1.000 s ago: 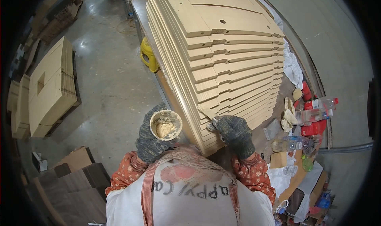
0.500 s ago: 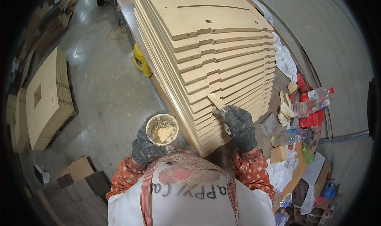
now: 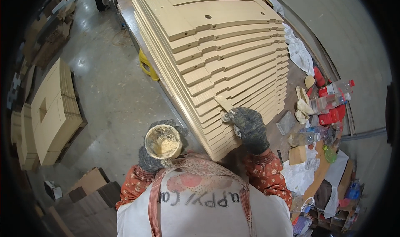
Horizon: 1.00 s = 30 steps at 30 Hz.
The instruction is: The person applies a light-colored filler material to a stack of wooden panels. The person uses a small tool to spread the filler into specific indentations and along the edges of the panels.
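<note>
My left hand (image 3: 151,158), in a dark knitted glove, is closed round a small round cup (image 3: 152,134) smeared inside with pale filler paste (image 3: 168,147). It holds the cup near my chest, left of the stack's near corner. In a matching glove, my right hand (image 3: 250,131) grips a putty knife (image 3: 224,103). The flat blade rests at the edges of the stacked cream-coloured panels (image 3: 208,79), toward their near end. Those panels lie fanned in steps, with notches and small holes along their edges.
Plastic bottles (image 3: 329,101), a sponge block (image 3: 297,155) and white cloth (image 3: 299,52) crowd the table's right side. A yellow container (image 3: 146,66) stands beside the table's left edge. More stacked panels (image 3: 56,112) stand on the floor at left. Cardboard (image 3: 89,203) lies lower left.
The view has shifted slightly. The cup has tilted a little in my left hand. My right hand keeps the putty knife at the panel edges, nearly the same place.
</note>
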{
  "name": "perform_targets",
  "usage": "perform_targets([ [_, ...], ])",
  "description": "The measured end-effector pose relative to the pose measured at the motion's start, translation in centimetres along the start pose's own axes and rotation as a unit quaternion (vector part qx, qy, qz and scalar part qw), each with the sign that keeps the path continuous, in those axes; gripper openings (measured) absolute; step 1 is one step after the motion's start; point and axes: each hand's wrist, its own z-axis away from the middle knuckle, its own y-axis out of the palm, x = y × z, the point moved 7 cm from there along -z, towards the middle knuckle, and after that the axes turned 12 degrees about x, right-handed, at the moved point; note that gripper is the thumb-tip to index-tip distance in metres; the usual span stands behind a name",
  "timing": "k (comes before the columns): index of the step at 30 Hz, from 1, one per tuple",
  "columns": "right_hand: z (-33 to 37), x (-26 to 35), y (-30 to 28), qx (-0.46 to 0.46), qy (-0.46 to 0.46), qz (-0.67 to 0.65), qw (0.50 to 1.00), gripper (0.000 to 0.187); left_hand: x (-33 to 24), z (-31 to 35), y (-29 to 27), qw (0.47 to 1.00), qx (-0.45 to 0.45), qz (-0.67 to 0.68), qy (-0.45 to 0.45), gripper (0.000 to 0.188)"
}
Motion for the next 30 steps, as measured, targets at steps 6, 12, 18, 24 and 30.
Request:
perform_targets([
  [6, -1.1, 1.6, 0.2, 0.032, 0.002, -0.013, 0.999, 0.022, 0.9, 0.1, 0.1, 0.994, -0.061, 0.075, -0.06, 0.08],
  [12, -1.5, 0.8, 1.5, 0.072, 0.066, 0.018, 0.995, 0.02, 2.9, -0.5, -2.3, 0.996, -0.022, 0.082, -0.04, 0.094],
  [18, 0.4, 1.4, 0.2, 0.014, 0.016, 0.098, 0.995, 0.03, 0.8, -0.5, -0.2, 0.998, -0.031, 0.033, -0.055, 0.104],
  [24, 1.9, 1.0, -0.4, 0.046, 0.125, -0.043, 0.99, 0.033, 1.2, -0.3, -0.1, 0.994, -0.02, 0.052, -0.095, 0.09],
  [30, 7.2, -2.6, 0.3, -0.059, 0.399, -0.45, 0.797, 0.029, 0.5, -0.1, 0.2, 0.996, 0.032, 0.027, -0.08, 0.083],
])
